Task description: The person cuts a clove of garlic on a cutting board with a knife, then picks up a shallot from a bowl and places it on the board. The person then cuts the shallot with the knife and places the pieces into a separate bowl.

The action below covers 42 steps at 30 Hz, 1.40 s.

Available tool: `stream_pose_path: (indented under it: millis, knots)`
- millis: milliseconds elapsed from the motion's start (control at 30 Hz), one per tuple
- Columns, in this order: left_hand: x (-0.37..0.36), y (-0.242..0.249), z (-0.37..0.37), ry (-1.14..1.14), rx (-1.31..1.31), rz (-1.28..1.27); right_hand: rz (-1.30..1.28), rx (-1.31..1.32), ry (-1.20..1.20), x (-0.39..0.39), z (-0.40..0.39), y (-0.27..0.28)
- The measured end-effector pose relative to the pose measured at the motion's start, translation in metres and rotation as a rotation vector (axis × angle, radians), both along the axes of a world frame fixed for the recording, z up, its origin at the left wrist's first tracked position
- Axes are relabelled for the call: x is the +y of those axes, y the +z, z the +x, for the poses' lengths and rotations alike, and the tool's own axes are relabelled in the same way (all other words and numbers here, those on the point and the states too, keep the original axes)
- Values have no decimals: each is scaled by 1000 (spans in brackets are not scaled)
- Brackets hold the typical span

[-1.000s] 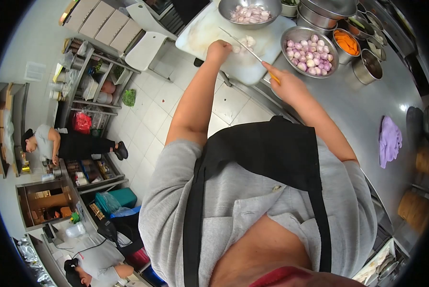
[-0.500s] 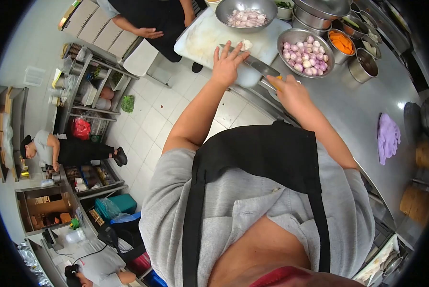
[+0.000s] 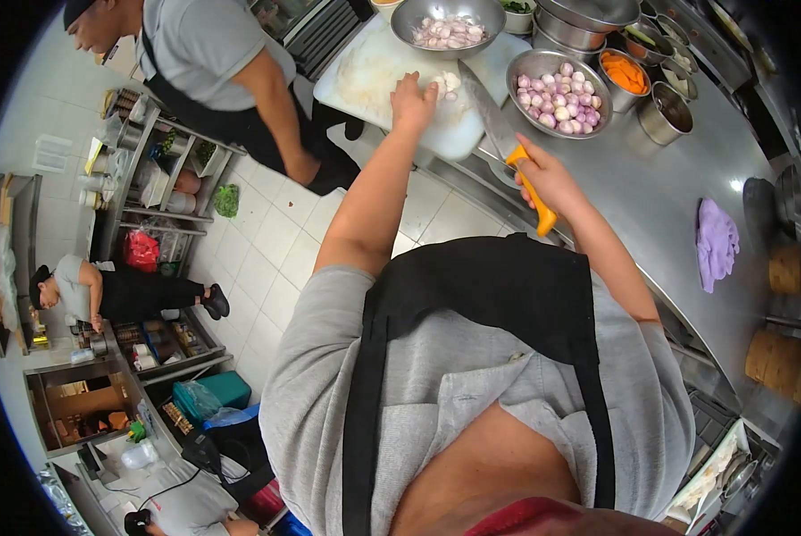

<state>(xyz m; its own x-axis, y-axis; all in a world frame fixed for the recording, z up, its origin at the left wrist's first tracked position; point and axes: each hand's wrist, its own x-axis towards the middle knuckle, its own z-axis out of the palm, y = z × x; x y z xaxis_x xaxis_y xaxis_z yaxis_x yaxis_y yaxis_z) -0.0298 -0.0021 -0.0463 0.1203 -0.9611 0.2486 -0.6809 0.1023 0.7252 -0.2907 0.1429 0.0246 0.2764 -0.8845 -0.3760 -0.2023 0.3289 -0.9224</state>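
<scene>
My right hand (image 3: pixel 552 179) grips the yellow handle of a large kitchen knife (image 3: pixel 488 105). The broad blade points away from me over the cutting board's right side. On the white cutting board (image 3: pixel 356 85), my left hand (image 3: pixel 413 105) is bent with curled fingers, right beside small white cut pieces (image 3: pixel 448 85). Whatever its fingers may hold is hidden. Behind these pieces, a steel bowl (image 3: pixel 400 22) contains pale peeled pieces. To the right of the knife is another steel bowl (image 3: pixel 515 70), full of small purple-white shallots (image 3: pixel 561 96).
Steel containers crowd the back right, one with orange slices (image 3: pixel 624 73), another (image 3: pixel 666 116) nearer me. A purple cloth (image 3: pixel 716 243) lies on the steel counter (image 3: pixel 650 196). One person (image 3: pixel 231 80) stands close to the board's left; two others are farther left.
My left hand has come off the blade and curled beside the white pieces. My right hand has turned the knife, swinging its tip outward. A person has stepped in at the upper left.
</scene>
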Motion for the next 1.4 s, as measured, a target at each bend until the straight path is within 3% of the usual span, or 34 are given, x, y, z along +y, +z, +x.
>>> stream_pose_path:
  millis: [33,200,467,667,867,1000,1200,1300,1367,1400]
  knots:
    - [2,3,-9,61,-109,4,19,-21,0,-4,6,-2]
    - [4,8,-28,77,-168,-31,34,-38,-5,-3,17,-5]
    - [6,2,-33,84,-265,-82,17,-71,184,-5,35,-23]
    - [1,-3,-27,306,-38,-213,82,-205,258,-18,57,-32]
    - [-5,3,-21,373,102,-324,68,-175,305,-21,58,-7]
    - [-16,60,-34,335,12,-508,-36,-174,302,-25,45,26]
    - [-97,125,-64,242,52,-688,-210,-222,158,-46,8,72]
    - [-139,123,-60,181,190,-624,-185,-166,120,-36,-26,86]
    - [-160,106,-44,283,-155,-81,-213,-124,94,-24,-46,90]
    - [-155,102,-36,96,-308,-49,-245,-81,68,-20,-55,91]
